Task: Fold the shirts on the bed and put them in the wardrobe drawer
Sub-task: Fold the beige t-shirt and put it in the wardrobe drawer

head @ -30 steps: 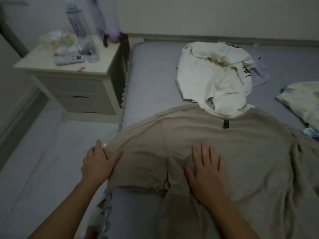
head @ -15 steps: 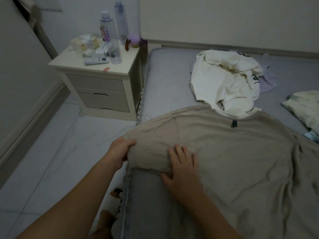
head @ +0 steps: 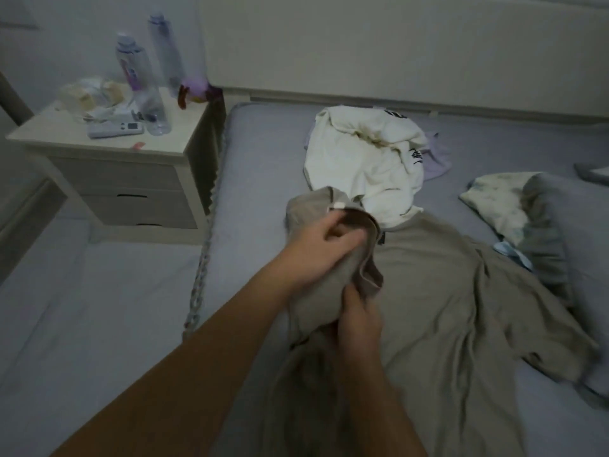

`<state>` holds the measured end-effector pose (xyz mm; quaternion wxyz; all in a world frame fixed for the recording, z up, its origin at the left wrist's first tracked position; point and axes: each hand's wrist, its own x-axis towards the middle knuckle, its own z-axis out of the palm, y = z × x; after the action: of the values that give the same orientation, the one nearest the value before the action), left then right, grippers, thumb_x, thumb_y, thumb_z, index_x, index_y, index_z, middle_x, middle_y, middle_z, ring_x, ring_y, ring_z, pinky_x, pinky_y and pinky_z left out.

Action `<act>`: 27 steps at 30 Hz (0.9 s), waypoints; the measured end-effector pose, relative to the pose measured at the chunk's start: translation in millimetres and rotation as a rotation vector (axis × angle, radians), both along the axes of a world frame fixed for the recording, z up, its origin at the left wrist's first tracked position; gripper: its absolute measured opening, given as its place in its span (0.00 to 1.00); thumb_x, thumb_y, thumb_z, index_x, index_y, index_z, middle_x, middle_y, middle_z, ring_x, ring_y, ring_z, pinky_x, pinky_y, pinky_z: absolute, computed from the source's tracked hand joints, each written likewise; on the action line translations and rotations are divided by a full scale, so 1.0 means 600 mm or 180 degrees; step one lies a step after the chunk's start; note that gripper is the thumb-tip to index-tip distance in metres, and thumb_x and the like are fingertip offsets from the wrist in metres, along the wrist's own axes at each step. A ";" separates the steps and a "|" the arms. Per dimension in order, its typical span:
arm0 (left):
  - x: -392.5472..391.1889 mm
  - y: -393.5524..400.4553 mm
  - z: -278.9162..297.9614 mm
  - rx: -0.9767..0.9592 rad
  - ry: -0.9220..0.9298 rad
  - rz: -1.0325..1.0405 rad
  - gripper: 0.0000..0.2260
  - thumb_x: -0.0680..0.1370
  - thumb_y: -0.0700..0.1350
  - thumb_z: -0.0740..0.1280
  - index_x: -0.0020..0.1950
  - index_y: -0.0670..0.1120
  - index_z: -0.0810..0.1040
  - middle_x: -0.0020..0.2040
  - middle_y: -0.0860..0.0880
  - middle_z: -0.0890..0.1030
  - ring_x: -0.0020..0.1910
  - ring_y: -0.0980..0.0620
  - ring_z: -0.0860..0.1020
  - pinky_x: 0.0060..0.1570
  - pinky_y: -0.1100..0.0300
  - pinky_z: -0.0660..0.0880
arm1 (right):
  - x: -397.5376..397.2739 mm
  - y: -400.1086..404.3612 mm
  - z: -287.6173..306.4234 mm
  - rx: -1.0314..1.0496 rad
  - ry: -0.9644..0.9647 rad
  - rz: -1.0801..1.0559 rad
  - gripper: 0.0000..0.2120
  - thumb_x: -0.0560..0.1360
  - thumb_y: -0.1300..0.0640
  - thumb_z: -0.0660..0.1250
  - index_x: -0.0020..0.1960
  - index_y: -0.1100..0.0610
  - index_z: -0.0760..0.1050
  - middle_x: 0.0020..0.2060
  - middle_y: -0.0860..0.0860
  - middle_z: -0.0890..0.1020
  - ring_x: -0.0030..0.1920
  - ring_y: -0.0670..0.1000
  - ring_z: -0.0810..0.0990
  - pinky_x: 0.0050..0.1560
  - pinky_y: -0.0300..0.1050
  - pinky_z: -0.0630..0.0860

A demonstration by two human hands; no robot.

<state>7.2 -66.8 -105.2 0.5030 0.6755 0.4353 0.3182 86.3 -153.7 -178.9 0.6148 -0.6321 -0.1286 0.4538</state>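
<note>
**At the bed's left edge: a fold that could slip**

Beside the bed stands a nightstand (head: 108, 150) crowded with bottles. On the bed (head: 263, 153), the left hand (head: 316, 245) grips the beige shirt's (head: 445, 291) lifted side, carrying it inward; the right hand (head: 359, 319) pinches the cloth below. A loose hold could drop the flap crooked — or it may snag the cream shirt (head: 359, 166) touching its collar.

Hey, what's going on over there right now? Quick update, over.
Left hand and right hand both grip the beige shirt's left side, lifted off the bed. White shirt crumpled beyond, unfolded. Nothing blocking.
</note>
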 end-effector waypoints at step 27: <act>0.029 -0.067 -0.195 0.1430 0.2624 0.0135 0.15 0.80 0.58 0.57 0.59 0.54 0.77 0.59 0.46 0.76 0.56 0.43 0.74 0.50 0.53 0.70 | 0.290 0.173 -0.029 -0.1151 -0.4442 0.1915 0.07 0.76 0.56 0.63 0.52 0.52 0.79 0.53 0.54 0.80 0.55 0.57 0.76 0.58 0.51 0.73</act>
<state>24.8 -107.0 -222.4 0.1228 0.8286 0.5328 0.1200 260.5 -49.7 -196.6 0.1297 -0.7996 -0.5754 0.1123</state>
